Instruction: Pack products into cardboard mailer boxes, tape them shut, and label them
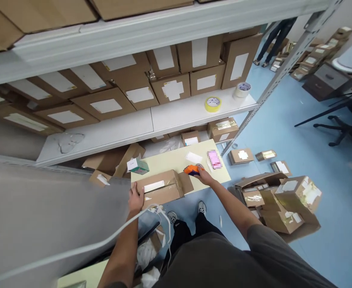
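Storeroom with blue floor (pixel 279 114) and grey metal shelving (pixel 118 136), its boards carrying cardboard boxes (pixel 106 106) beyond both hands. Work surface: 1 pale yellow table (pixel 166 160), beneath the hands. Item: 1 cardboard carton (pixel 164 196), brown, long, with a white label on top and a flap standing out at its right end; lies against the left hand (pixel 136 199) and stretches from there toward the right hand. Left hand: fingers spread, touching the carton's left end. Right hand (pixel 205 176): closed around 1 orange and dark blue handheld tool (pixel 191 170), just above and beyond the flap. Also: 1 green-and-white small box (pixel 138 166), just beyond the left hand; 1 white slip (pixel 193 157), just beyond the right hand; 1 pink item (pixel 214 159), blurred, to the right of that hand. Shelved farther beyond the right hand: 2 tape rolls, 1 yellow (pixel 213 104), 1 pale (pixel 242 91).
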